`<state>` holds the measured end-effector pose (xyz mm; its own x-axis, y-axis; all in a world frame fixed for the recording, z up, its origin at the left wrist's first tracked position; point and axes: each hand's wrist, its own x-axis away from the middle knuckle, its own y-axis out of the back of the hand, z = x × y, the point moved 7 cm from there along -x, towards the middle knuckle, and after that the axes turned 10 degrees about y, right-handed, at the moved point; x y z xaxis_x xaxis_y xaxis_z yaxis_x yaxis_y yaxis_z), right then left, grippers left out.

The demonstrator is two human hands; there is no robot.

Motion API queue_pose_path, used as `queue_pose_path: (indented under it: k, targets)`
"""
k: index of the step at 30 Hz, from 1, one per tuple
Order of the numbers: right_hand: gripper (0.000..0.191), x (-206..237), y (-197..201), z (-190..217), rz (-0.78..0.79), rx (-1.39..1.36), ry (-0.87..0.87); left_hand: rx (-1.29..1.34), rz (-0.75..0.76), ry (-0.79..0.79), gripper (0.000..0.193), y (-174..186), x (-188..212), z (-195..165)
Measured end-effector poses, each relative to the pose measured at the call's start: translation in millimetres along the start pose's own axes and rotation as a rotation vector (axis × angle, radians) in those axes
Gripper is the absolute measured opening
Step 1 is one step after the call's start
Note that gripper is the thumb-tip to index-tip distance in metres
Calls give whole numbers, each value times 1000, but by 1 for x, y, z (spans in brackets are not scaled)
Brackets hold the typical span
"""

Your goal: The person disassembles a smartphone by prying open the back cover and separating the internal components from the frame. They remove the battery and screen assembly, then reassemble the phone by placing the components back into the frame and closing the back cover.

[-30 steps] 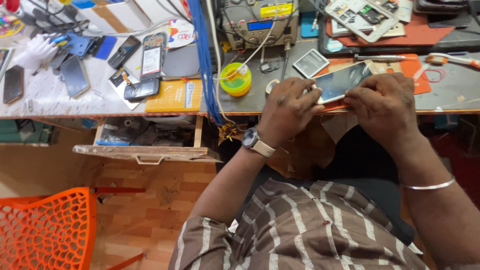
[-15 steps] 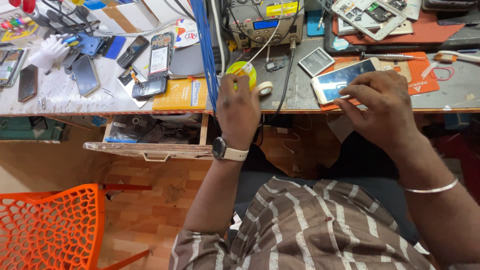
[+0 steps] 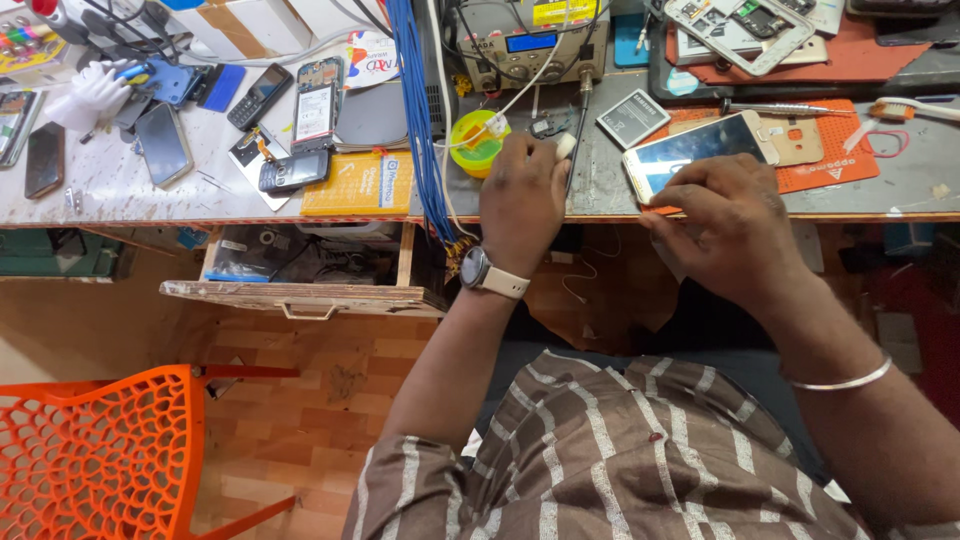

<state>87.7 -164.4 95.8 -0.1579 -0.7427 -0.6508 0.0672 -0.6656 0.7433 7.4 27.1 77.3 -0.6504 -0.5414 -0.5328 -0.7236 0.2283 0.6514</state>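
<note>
My left hand (image 3: 520, 200), a watch on its wrist, reaches over the bench edge beside a yellow tub (image 3: 478, 143). Its fingers are closed, and a small white object (image 3: 565, 147) pokes out at the fingertips. My right hand (image 3: 725, 220) curls at the near edge of a gold-framed smartphone (image 3: 700, 148) and pinches its lower left corner. The phone lies screen up, partly on an orange mat (image 3: 830, 155).
A bench unit with a blue display (image 3: 525, 40) stands behind the tub, with a blue cable bundle (image 3: 420, 120) hanging over the edge. A flat grey battery (image 3: 633, 118), several phones (image 3: 165, 140) and a yellow booklet (image 3: 360, 185) lie about. An open wooden drawer (image 3: 300, 275) and an orange chair (image 3: 90, 460) are below left.
My left hand left the smartphone, swung left to the yellow tub, and now sits just right of it with the white object. The phone went from held up to flat on the bench.
</note>
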Motion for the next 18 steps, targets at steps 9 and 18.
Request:
queue_pose_path:
  k: [9, 18]
  targets:
    - [38, -5, 11, 5, -105, -428, -247, 536, 250, -33, 21, 33, 28, -47]
    - [27, 17, -16, 0, -85, -1276, -579, 583, 253, -82, 23, 59, 43, -77]
